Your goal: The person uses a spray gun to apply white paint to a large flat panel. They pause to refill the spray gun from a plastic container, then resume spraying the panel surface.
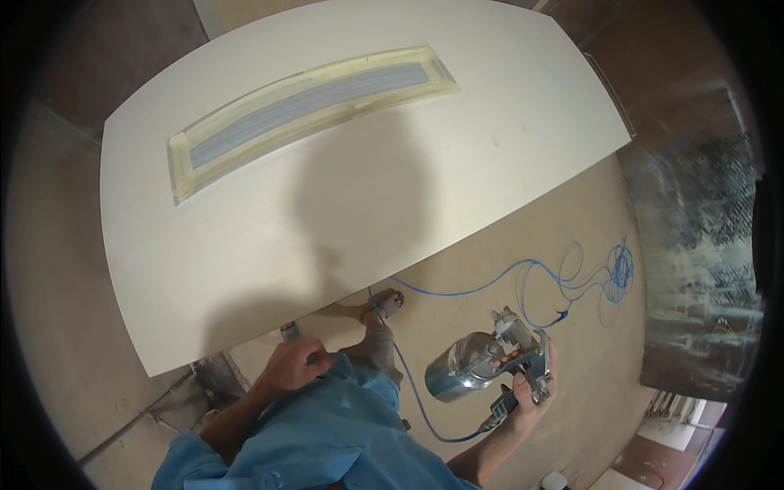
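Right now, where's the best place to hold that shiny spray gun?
I'd hold the spray gun by its handle, coming from the right, where the right hand grips it: the fat round cup sticks out to the left.

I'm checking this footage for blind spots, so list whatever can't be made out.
All in the head view:
- Inside of the rounded silver metal cup: hidden by its opaque walls.
- Some right hand fingers: partly behind the silver metal spray gun.
- A stretch of thin blue hose: under the large white panel.
- Tiny dark specks on the panel: too small to identify.
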`<state>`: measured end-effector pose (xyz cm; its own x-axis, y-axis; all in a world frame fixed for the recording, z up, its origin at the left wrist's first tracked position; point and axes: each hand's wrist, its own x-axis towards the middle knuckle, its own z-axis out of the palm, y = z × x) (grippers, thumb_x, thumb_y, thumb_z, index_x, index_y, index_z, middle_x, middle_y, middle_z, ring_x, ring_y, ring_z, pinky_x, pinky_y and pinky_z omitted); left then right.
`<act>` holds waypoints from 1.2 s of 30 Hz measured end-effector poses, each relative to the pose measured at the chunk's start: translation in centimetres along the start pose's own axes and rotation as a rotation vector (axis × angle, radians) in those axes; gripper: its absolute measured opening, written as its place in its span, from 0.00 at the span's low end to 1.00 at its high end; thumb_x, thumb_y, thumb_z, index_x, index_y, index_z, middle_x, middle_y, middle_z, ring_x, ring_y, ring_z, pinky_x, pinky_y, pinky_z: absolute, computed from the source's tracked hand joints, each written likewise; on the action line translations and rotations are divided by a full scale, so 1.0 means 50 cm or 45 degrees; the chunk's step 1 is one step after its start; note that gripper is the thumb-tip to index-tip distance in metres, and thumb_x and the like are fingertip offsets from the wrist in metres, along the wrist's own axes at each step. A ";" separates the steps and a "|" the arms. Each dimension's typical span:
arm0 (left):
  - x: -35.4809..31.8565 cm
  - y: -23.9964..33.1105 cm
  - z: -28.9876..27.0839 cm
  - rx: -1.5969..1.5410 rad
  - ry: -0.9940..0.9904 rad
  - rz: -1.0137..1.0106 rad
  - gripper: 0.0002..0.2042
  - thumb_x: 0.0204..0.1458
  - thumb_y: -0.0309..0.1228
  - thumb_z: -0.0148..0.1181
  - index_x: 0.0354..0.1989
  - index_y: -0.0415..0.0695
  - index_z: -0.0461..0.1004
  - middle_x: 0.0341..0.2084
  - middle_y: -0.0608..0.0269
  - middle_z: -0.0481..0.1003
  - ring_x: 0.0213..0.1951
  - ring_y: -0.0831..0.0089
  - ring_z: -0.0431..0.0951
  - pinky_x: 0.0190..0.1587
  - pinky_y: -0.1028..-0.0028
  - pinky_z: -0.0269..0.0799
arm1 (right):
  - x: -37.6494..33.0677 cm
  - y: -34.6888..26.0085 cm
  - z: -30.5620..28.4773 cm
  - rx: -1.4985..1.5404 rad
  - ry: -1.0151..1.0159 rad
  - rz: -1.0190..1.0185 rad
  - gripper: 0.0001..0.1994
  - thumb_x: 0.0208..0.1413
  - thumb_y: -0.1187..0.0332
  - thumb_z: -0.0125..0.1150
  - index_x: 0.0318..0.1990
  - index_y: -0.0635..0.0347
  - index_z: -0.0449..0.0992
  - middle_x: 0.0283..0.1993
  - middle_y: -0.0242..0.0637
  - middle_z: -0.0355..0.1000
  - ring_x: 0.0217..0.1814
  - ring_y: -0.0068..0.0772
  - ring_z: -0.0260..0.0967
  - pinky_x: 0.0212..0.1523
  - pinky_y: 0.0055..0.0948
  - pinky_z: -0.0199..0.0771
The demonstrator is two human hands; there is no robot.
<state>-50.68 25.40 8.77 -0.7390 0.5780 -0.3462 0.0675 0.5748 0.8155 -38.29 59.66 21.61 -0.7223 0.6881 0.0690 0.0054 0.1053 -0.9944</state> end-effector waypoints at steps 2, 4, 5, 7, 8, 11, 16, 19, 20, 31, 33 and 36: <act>0.039 0.029 -0.003 0.106 0.184 0.080 0.08 0.51 0.31 0.67 0.29 0.41 0.75 0.26 0.57 0.77 0.31 0.58 0.77 0.36 0.61 0.73 | 0.005 0.033 -0.014 -0.088 -0.025 -0.017 0.43 0.50 0.57 0.72 0.66 0.77 0.59 0.41 0.48 0.75 0.37 0.35 0.74 0.40 0.32 0.73; 0.078 0.039 0.011 0.057 0.445 0.259 0.07 0.51 0.28 0.66 0.29 0.41 0.75 0.25 0.58 0.76 0.29 0.60 0.76 0.34 0.64 0.73 | 0.001 0.061 -0.024 -0.179 0.008 -0.015 0.43 0.49 0.55 0.72 0.66 0.76 0.59 0.42 0.45 0.75 0.37 0.31 0.71 0.39 0.27 0.70; 0.100 0.037 0.023 0.027 0.579 0.339 0.06 0.50 0.26 0.66 0.29 0.40 0.74 0.25 0.58 0.76 0.27 0.61 0.75 0.32 0.65 0.73 | 0.000 0.074 -0.030 -0.218 0.033 -0.048 0.43 0.49 0.54 0.72 0.66 0.76 0.60 0.42 0.44 0.74 0.38 0.29 0.70 0.39 0.26 0.69; 0.147 0.025 0.039 0.049 0.754 0.464 0.05 0.50 0.24 0.66 0.29 0.41 0.75 0.25 0.59 0.76 0.28 0.60 0.75 0.32 0.64 0.72 | -0.001 0.091 -0.038 -0.263 0.066 -0.089 0.43 0.50 0.53 0.72 0.66 0.75 0.60 0.43 0.42 0.74 0.39 0.27 0.69 0.40 0.25 0.67; 0.165 0.017 0.043 0.058 0.813 0.491 0.05 0.49 0.23 0.66 0.29 0.41 0.75 0.25 0.60 0.75 0.28 0.60 0.75 0.31 0.64 0.72 | -0.002 0.096 -0.041 -0.276 0.076 -0.078 0.43 0.50 0.52 0.71 0.66 0.74 0.60 0.43 0.41 0.74 0.40 0.27 0.69 0.41 0.26 0.67; 0.211 -0.004 0.041 0.127 0.940 0.565 0.05 0.49 0.26 0.66 0.30 0.41 0.75 0.24 0.60 0.75 0.30 0.60 0.75 0.34 0.65 0.72 | -0.004 0.097 -0.046 -0.343 0.108 -0.048 0.43 0.50 0.53 0.71 0.66 0.73 0.60 0.45 0.40 0.73 0.41 0.28 0.69 0.44 0.28 0.67; 0.286 -0.013 0.013 0.540 1.036 0.463 0.08 0.52 0.32 0.65 0.37 0.44 0.79 0.33 0.59 0.74 0.39 0.60 0.72 0.43 0.62 0.69 | 0.000 0.090 -0.038 -0.269 0.019 -0.096 0.37 0.55 0.64 0.65 0.70 0.70 0.56 0.47 0.44 0.72 0.44 0.35 0.71 0.51 0.37 0.71; 0.322 -0.024 -0.016 0.657 1.094 0.354 0.12 0.52 0.34 0.64 0.44 0.46 0.79 0.37 0.60 0.71 0.42 0.61 0.70 0.45 0.61 0.67 | 0.005 0.087 -0.033 -0.291 -0.078 -0.173 0.37 0.55 0.65 0.64 0.70 0.69 0.56 0.47 0.44 0.72 0.43 0.35 0.71 0.50 0.39 0.72; 0.328 -0.032 -0.026 0.645 1.114 0.317 0.13 0.53 0.34 0.63 0.46 0.46 0.79 0.38 0.61 0.70 0.43 0.62 0.69 0.45 0.61 0.66 | 0.002 0.086 -0.030 -0.236 -0.046 -0.170 0.37 0.54 0.65 0.64 0.69 0.68 0.57 0.48 0.45 0.73 0.45 0.38 0.72 0.48 0.42 0.75; 0.195 -0.135 -0.041 0.741 1.364 0.124 0.22 0.50 0.39 0.66 0.53 0.42 0.76 0.38 0.55 0.70 0.43 0.56 0.69 0.43 0.61 0.65 | 0.006 0.076 -0.041 -0.394 0.017 -0.252 0.37 0.54 0.65 0.64 0.69 0.68 0.57 0.48 0.45 0.73 0.45 0.38 0.72 0.48 0.42 0.75; 0.164 -0.139 -0.040 0.741 1.397 0.126 0.21 0.49 0.38 0.67 0.51 0.43 0.77 0.37 0.55 0.70 0.43 0.56 0.70 0.43 0.61 0.65 | 0.011 0.077 -0.049 -0.404 0.011 -0.254 0.37 0.54 0.65 0.64 0.69 0.68 0.57 0.48 0.45 0.73 0.46 0.38 0.72 0.48 0.42 0.75; 0.123 -0.141 -0.036 0.715 1.423 0.151 0.16 0.47 0.37 0.70 0.44 0.45 0.79 0.36 0.59 0.71 0.39 0.60 0.70 0.43 0.60 0.66 | 0.019 0.078 -0.060 -0.406 -0.002 -0.259 0.37 0.54 0.65 0.65 0.69 0.68 0.57 0.48 0.45 0.73 0.46 0.39 0.73 0.48 0.42 0.75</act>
<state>-56.91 23.84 1.72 -0.8535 -0.0050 0.5210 0.2452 0.8785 0.4100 -36.89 62.88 18.04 -0.7319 0.6290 0.2620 0.0768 0.4582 -0.8855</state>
